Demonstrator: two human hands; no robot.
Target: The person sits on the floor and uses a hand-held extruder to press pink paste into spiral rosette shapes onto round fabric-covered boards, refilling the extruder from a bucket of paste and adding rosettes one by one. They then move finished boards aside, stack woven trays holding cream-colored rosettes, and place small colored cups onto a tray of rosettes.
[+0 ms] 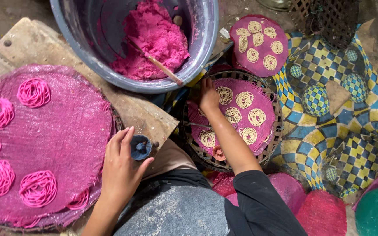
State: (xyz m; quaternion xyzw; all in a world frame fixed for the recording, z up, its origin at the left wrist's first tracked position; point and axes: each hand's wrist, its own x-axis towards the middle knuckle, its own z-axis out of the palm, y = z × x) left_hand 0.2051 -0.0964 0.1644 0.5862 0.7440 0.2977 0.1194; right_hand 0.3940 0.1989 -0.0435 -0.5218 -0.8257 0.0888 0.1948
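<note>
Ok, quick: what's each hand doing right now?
Left hand: curled around a small dark blue press.
Right hand: fingers down on the pink mat of pale noodle coils, holding nothing visible.

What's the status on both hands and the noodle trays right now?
Left hand wrapped around dark blue press beside pink mat. Right hand flat on round basket tray of pale noodle coils. Nothing blocking either hand.

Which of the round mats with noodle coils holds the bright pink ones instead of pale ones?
The large mat at far left, beside the left hand.
</note>
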